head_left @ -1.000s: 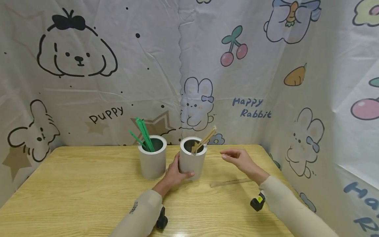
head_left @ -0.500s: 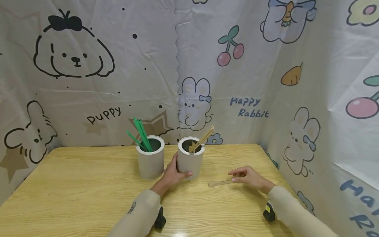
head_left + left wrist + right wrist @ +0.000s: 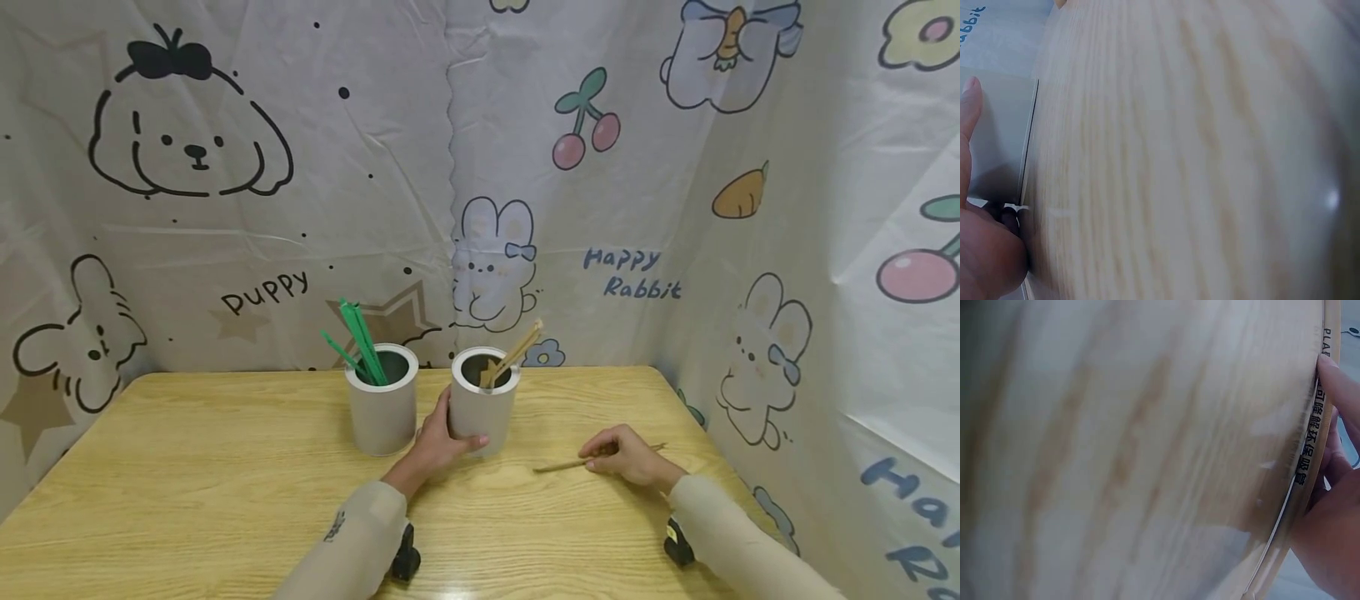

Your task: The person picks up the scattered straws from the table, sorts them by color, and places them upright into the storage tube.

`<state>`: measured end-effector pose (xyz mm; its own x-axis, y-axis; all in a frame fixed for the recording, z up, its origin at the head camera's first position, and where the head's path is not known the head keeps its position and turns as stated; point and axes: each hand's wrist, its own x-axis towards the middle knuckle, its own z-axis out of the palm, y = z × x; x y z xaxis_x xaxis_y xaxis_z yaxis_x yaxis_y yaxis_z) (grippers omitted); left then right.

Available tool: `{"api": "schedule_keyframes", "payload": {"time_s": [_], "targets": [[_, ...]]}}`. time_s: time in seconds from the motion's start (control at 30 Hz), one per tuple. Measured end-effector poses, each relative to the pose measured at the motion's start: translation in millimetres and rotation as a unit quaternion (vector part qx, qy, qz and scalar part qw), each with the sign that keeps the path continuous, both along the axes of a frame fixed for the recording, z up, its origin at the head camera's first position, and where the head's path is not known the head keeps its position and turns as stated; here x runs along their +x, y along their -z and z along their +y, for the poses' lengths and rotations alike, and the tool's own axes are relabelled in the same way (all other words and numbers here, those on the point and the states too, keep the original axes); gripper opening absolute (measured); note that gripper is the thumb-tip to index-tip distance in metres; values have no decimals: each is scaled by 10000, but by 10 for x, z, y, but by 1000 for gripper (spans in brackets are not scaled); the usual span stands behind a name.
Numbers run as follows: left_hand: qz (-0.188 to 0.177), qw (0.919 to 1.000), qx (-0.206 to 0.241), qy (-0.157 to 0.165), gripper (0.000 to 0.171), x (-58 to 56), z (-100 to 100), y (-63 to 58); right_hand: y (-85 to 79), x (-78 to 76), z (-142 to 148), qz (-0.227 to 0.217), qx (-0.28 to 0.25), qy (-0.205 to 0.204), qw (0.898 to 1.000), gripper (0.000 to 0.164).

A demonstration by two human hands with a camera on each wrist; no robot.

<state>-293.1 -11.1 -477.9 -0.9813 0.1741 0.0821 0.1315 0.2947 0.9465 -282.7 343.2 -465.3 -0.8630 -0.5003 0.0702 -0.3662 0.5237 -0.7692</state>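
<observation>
My left hand (image 3: pixel 438 443) holds the right-hand white cup (image 3: pixel 487 417), thumb across its front and fingers round its left side. Several tan straws (image 3: pixel 527 340) lean to the right out of this cup. In the left wrist view, the thumb lies along the cup wall (image 3: pixel 1004 134). My right hand (image 3: pixel 628 455), to the right of the cup, pinches a tan wrapped drinking straw (image 3: pixel 557 467) low over the table. Dark printed lettering runs along the straw (image 3: pixel 1305 456) in the right wrist view, where the thumb and fingers are at its edge.
A second white cup (image 3: pixel 382 421) with several green straws (image 3: pixel 362 342) stands just left of the held cup. The wooden table (image 3: pixel 225 483) ends at a printed cloth backdrop (image 3: pixel 390 208), which also runs along the right side.
My right hand has come down and toward me from beside the cup to the straw lying on the table, and now pinches it. The left hand stays on the cup.
</observation>
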Motion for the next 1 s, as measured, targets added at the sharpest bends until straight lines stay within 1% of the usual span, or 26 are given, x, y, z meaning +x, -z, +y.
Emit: {"api": "schedule_keyframes", "payload": {"time_s": [0.2,0.27,0.33,0.43,0.53,0.63,0.67,0.7,0.73,0.77,0.8,0.87,0.9,0.97,1.0], "targets": [[-20,10000,-3,-17,108,14,-10,13,-5,13,-27,-69,-58,-24,10000,13],[2,10000,-33,-21,108,18,-7,18,-27,25,-34,-86,-44,57,9999,12],[2,10000,-45,-27,108,23,-4,23,-78,36,-49,-87,-11,260,9996,13],[26,10000,-60,-30,109,23,3,29,-227,45,-86,-129,-112,670,9976,19],[35,10000,-70,-25,109,16,7,31,-452,47,-158,-240,-649,1002,9926,23],[8,10000,-60,-17,109,1,11,24,-709,52,-261,-344,-1569,1074,9811,13],[-4,10000,-59,-18,109,-2,11,23,-797,58,-306,-372,-1936,1038,9749,14],[-35,10000,-45,-15,109,-4,10,21,-884,66,-353,-390,-2343,974,9665,19],[-45,10000,-18,-25,109,-7,10,20,-969,73,-399,-378,-2732,850,9574,25],[-61,10000,-11,-25,109,-8,8,17,-1054,82,-449,-393,-3129,722,9462,30],[-54,10000,-10,-23,108,-8,6,14,-1138,93,-505,-408,-3545,611,9322,32],[-7,10000,-7,-23,108,-8,0,12,-1300,116,-619,-383,-4271,397,9025,32],[-2,10000,-10,-23,108,-9,0,10,-1377,126,-678,-356,-4565,315,8885,30],[40,10000,-30,-33,108,-13,0,11,-1525,144,-797,-328,-5027,250,8635,26],[42,10000,-38,-42,108,-14,1,11,-1593,149,-857,-299,-5202,249,8532,24]]}}
